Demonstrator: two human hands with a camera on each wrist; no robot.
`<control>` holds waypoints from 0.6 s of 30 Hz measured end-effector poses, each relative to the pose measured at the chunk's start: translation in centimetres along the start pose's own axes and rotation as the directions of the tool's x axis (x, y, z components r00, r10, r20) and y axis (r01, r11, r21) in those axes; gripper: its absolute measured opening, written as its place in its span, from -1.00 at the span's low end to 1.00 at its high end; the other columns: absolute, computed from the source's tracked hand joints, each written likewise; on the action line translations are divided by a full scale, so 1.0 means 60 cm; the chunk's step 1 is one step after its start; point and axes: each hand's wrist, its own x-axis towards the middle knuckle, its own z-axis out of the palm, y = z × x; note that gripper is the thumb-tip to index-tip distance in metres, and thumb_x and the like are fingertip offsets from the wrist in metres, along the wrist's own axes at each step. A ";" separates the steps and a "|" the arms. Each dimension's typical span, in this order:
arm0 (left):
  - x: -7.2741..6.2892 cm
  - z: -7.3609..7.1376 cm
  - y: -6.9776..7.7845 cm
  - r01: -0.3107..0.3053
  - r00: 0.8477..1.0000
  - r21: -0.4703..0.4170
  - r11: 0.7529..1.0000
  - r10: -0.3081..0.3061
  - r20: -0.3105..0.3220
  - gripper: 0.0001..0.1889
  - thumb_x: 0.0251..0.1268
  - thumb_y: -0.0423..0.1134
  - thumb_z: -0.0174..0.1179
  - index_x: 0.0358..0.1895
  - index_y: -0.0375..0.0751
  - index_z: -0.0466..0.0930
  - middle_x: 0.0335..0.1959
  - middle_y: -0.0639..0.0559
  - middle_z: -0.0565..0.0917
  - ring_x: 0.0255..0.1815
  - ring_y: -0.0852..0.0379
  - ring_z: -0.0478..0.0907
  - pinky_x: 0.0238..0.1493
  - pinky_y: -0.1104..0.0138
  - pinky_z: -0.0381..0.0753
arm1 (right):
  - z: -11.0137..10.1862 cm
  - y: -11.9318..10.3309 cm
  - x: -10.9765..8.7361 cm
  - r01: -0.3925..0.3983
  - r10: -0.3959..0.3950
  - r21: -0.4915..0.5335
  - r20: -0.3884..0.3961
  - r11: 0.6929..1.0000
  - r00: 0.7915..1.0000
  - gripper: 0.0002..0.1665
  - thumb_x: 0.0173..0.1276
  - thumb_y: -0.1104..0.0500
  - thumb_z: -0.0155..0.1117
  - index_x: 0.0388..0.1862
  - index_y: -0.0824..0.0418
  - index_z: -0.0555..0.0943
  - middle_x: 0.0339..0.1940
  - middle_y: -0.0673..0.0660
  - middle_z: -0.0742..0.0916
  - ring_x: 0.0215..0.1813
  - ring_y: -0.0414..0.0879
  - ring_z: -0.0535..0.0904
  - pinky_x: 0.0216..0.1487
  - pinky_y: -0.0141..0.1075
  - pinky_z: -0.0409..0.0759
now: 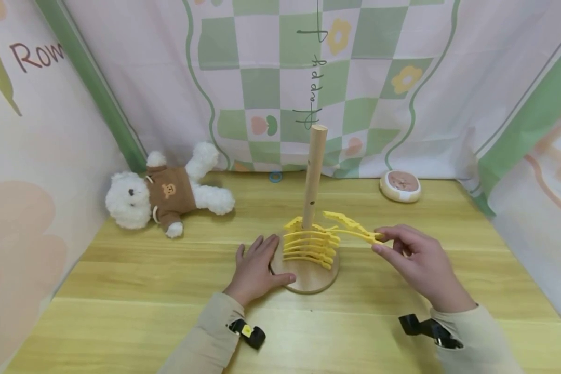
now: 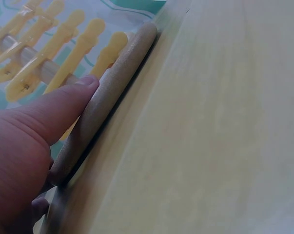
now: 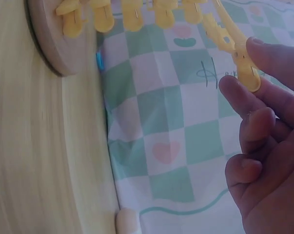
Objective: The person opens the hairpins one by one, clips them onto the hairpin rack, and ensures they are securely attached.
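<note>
A round wooden base (image 1: 308, 283) carries an upright wooden post (image 1: 314, 176). Several yellow banana hair clips (image 1: 308, 249) are stacked one above another around its lower part. My left hand (image 1: 257, 272) rests at the base's left side, fingers spread and fairly straight, with the thumb (image 2: 64, 105) against the base's upper face. To the right of the post, my right hand (image 1: 418, 259) pinches one more yellow banana hair clip (image 3: 246, 73) at its hinge end between thumb and fingers. That clip's two curved arms are spread apart, tips toward the post near the top of the stack.
A white plush bear (image 1: 170, 192) in a brown top lies at the back left. At the back right sits a small round cream-and-brown object (image 1: 401, 186). A blue ring (image 1: 275, 177) lies near the patterned curtain (image 1: 262, 93) behind the table.
</note>
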 end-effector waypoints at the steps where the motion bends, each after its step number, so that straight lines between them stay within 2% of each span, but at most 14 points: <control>1: 0.000 0.000 0.000 -0.001 1.000 0.000 1.000 0.001 0.001 0.07 0.11 0.38 0.32 0.58 -0.15 0.16 0.58 0.01 0.21 0.60 -0.16 0.03 0.44 -0.33 -0.23 | 0.002 -0.002 0.002 0.011 -0.011 0.003 0.003 1.000 1.000 -0.71 0.17 0.36 0.52 -0.13 0.11 0.74 -0.55 -0.12 0.54 -0.57 -0.27 0.33 -0.60 -0.43 0.27; 7: 0.000 -0.002 0.000 -0.007 1.000 0.003 1.000 0.007 0.015 0.06 0.12 0.37 0.31 0.59 -0.14 0.15 0.59 0.01 0.18 0.60 -0.18 0.02 0.44 -0.34 -0.23 | 0.013 -0.009 0.012 0.040 -0.041 0.025 0.019 0.999 0.999 -0.70 0.14 0.38 0.53 -0.15 0.15 0.74 -0.54 -0.13 0.53 -0.54 -0.27 0.34 -0.57 -0.41 0.28; 18: 0.001 -0.002 -0.003 -0.025 0.999 0.006 1.000 0.024 0.047 0.07 0.12 0.41 0.27 0.61 -0.06 0.10 0.61 0.07 0.12 0.62 -0.15 -0.05 0.44 -0.33 -0.29 | 0.017 -0.019 0.022 0.030 -0.032 0.045 0.044 0.999 0.999 -0.68 0.16 0.33 0.54 -0.09 0.14 0.76 -0.47 -0.13 0.58 -0.45 -0.25 0.39 -0.52 -0.39 0.30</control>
